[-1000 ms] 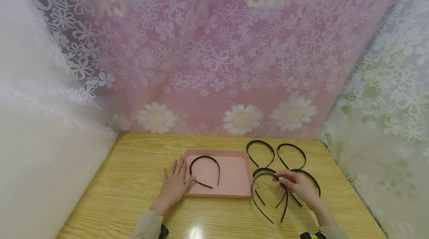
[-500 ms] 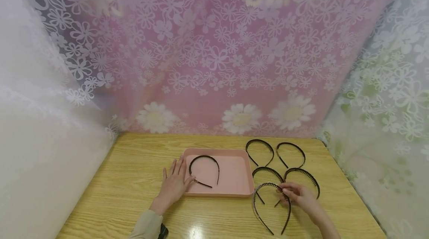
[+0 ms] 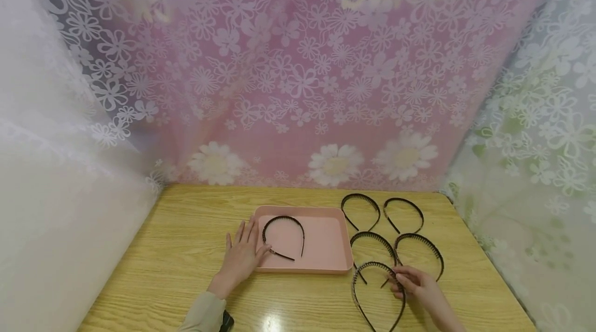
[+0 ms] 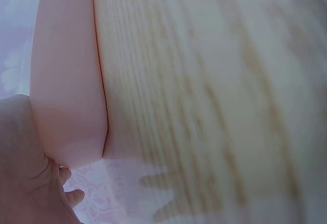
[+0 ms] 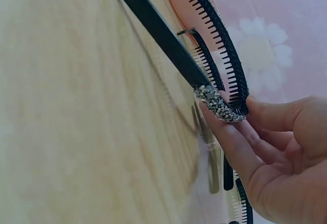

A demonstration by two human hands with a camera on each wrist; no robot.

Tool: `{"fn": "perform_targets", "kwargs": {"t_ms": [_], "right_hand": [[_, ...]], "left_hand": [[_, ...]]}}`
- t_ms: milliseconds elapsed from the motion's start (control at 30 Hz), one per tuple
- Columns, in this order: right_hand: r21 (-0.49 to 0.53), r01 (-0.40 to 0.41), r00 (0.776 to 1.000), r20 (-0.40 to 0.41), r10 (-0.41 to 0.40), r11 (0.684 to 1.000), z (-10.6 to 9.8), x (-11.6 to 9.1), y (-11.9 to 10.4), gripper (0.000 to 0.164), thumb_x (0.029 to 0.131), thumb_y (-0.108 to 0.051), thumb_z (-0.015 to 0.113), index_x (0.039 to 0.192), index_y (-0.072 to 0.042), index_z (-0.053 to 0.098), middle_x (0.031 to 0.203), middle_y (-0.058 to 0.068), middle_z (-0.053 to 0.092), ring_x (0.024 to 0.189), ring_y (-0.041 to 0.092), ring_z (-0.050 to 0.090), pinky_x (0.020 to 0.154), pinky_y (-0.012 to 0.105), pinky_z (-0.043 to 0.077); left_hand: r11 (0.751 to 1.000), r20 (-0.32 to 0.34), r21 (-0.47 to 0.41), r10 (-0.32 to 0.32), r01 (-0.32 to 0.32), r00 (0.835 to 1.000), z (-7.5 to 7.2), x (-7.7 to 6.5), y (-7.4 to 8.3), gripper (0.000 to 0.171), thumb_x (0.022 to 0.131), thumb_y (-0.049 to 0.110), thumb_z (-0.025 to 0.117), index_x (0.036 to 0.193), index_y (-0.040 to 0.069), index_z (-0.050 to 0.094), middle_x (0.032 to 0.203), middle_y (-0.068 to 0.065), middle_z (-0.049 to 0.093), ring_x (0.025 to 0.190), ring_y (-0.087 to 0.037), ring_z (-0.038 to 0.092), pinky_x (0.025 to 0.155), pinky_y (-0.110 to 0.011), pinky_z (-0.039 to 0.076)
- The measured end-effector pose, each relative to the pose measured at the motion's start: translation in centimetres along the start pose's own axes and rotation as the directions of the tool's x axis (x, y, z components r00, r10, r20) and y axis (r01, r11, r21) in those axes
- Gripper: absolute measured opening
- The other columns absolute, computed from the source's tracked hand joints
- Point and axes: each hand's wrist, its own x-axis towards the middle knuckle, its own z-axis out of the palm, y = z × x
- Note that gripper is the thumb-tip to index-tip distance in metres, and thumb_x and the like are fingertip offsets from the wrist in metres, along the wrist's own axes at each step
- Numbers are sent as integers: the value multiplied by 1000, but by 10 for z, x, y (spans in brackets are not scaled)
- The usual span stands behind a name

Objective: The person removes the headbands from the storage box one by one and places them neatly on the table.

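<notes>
In the head view my right hand (image 3: 419, 286) pinches a black toothed headband (image 3: 371, 263) by its right side, over the table's front part. The right wrist view shows thumb and fingers on this headband's (image 5: 219, 104) sparkly, stone-covered section, its plain dark end pointing up and left. My left hand (image 3: 239, 257) rests with fingers spread on the left rim of a pink tray (image 3: 328, 244). In that tray lies one black headband (image 3: 284, 217). The left wrist view has the tray's outer wall (image 4: 71, 75) with part of the left hand (image 4: 25, 157) against it.
Two headbands lie at the back right, one left (image 3: 360, 196) and one right (image 3: 404, 200). Closer in are two more, a left one (image 3: 372, 235) and a right one (image 3: 421, 237), near my right hand. Flowered cloth (image 3: 298, 89) hangs behind the wooden table (image 3: 186, 228).
My right hand has drawn the held headband toward the table's front edge, away from the others on the right. The left hand and tray stay put.
</notes>
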Motion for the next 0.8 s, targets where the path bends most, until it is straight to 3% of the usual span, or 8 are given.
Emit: {"fn": "perform_targets", "kwargs": {"t_ms": [200, 500, 633, 800], "right_hand": [[-9, -39, 998, -57, 38, 999, 2, -5, 4, 47, 105, -15, 57, 138, 17, 49, 115, 15, 71, 91, 23, 72, 77, 38, 61], [-241, -131, 976, -200, 82, 962, 7, -8, -2, 42, 103, -26, 62, 133, 3, 64, 130, 20, 65, 104, 19, 65, 76, 33, 56], [-236, -155, 973, -206, 107, 959, 8, -8, 0, 42, 102, -29, 63, 131, 2, 66, 123, 16, 70, 100, 16, 65, 77, 34, 56], [-81, -114, 989, -105, 105, 990, 5, -11, 4, 47, 104, -25, 61, 134, 10, 59, 111, 13, 74, 91, 20, 71, 74, 38, 60]], "left_hand": [[1000, 1, -7, -4, 4, 1000, -1, 0, 0, 75, 103, 41, 58, 159, -1, 29, 166, -16, 23, 151, -44, 22, 111, -78, 16], [1000, -6, -4, 0, 0, 1000, 1, -1, 0, 76, 103, 42, 58, 158, -1, 30, 166, -16, 24, 150, -45, 24, 110, -78, 17], [1000, -23, -8, 11, -11, 1000, 2, -1, -1, 74, 102, 42, 59, 157, -1, 33, 165, -17, 26, 149, -46, 26, 109, -79, 18], [1000, -11, -5, 1, -1, 1000, 3, 0, -3, 75, 103, 43, 57, 158, 0, 31, 167, -16, 23, 151, -44, 23, 111, -78, 16]]}}
